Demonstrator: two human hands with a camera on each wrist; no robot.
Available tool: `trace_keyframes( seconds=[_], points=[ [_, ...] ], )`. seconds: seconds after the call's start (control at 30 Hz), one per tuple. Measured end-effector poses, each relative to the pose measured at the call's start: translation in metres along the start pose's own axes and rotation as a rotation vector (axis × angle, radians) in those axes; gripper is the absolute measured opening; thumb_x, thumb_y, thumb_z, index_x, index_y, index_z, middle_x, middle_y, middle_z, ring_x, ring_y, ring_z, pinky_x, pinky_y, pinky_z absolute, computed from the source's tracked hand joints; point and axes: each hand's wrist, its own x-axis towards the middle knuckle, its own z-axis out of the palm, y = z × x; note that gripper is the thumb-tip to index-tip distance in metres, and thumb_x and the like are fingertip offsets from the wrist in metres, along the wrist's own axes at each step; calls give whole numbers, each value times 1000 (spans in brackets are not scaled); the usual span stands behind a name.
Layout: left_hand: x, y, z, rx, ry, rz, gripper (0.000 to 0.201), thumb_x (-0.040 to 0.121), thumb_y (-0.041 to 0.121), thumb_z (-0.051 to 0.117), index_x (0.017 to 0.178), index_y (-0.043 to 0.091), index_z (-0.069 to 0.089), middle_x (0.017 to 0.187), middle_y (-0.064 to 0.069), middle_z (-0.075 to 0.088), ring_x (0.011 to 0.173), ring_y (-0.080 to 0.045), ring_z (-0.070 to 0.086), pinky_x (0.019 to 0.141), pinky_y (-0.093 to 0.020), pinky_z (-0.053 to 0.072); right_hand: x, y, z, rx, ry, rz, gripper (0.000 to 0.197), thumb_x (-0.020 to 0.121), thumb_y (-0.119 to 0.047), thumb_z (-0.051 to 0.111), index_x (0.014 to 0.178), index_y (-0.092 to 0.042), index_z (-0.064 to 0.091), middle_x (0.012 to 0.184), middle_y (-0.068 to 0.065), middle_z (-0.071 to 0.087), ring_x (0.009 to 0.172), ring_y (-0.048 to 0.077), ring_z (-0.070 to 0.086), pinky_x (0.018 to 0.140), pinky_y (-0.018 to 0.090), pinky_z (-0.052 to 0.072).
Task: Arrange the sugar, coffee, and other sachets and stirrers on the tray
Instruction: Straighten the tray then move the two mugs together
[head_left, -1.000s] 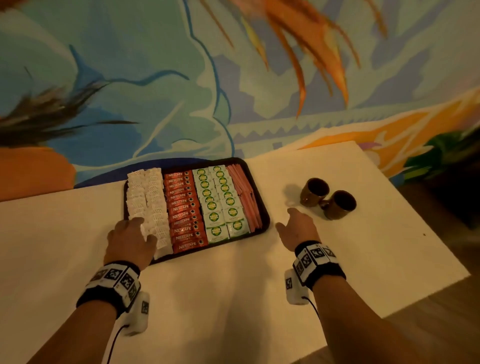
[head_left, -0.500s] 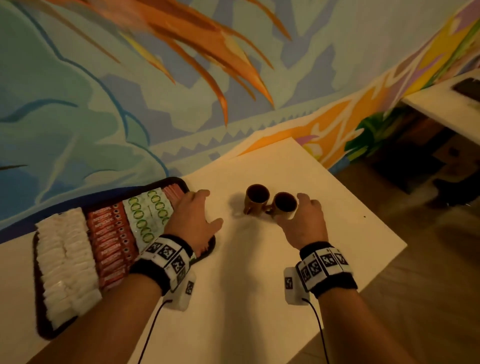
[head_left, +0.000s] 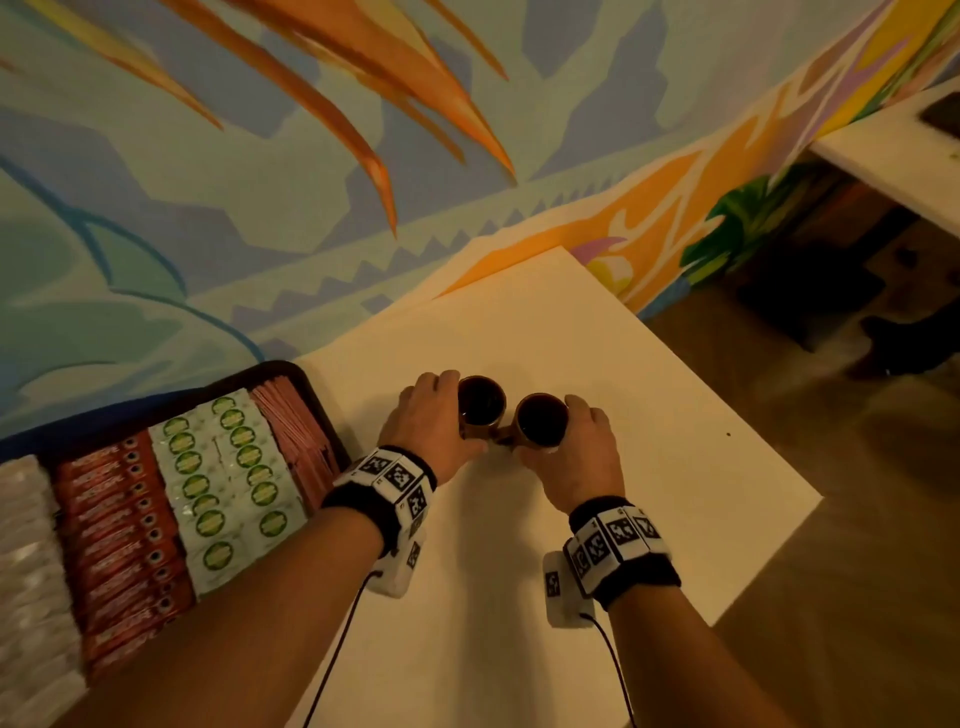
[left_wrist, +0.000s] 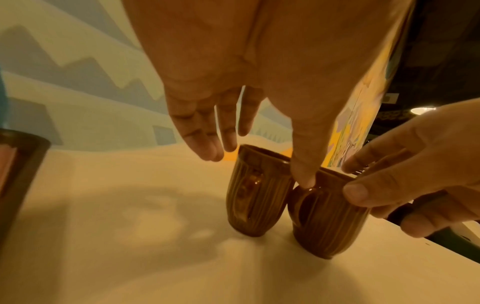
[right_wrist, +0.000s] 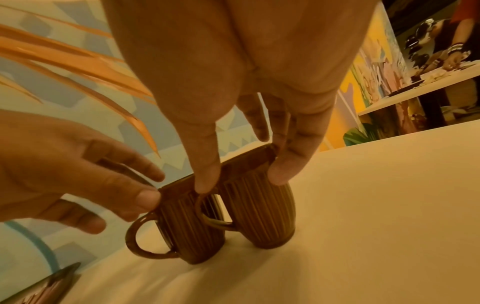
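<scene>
The dark tray (head_left: 270, 370) lies at the left of the white table, filled with rows of white sachets (head_left: 26, 545), red coffee sachets (head_left: 119, 530), green-and-white sachets (head_left: 228, 483) and pink sticks (head_left: 296, 431). Its lower left runs out of view. Two ribbed brown mugs stand side by side to its right. My left hand (head_left: 441, 410) holds the left mug (head_left: 480, 402) at the rim, with its fingers (left_wrist: 207, 148) on the far side and its thumb between the mugs. My right hand (head_left: 576, 431) grips the right mug (head_left: 540, 418) (right_wrist: 259, 205), thumb and fingers on opposite sides.
The table (head_left: 675, 415) ends close to the right of the mugs and drops to a wooden floor (head_left: 857, 571). A painted wall (head_left: 311, 208) runs along the back. A second table (head_left: 914, 156) stands at the far right, where another person (right_wrist: 457, 41) is working.
My left hand has left the tray's right end and come across to the left mug. My right hand has stayed at the right mug. The view has swung right.
</scene>
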Motion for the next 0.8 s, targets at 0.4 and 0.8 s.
trace_keyframes(
  seconds=[0.4, 0.8],
  points=[
    [29, -14, 6, -44, 22, 41, 72, 76, 36, 83, 136, 24, 44, 132, 0, 50, 121, -25, 52, 98, -45, 51, 19, -11, 10, -7, -36, -143, 66, 80, -22, 82, 139, -23, 51, 132, 3, 53, 119, 25, 53, 101, 36, 47],
    [39, -81, -35, -85, 180, -193, 69, 72, 45, 84, 125, 18, 49, 123, -4, 52, 111, -26, 55, 94, -42, 52, 33, -61, 43, -77, -191, -344, 82, 85, -22, 81, 154, -25, 36, 154, -1, 44, 139, 25, 41, 116, 42, 39]
  ],
)
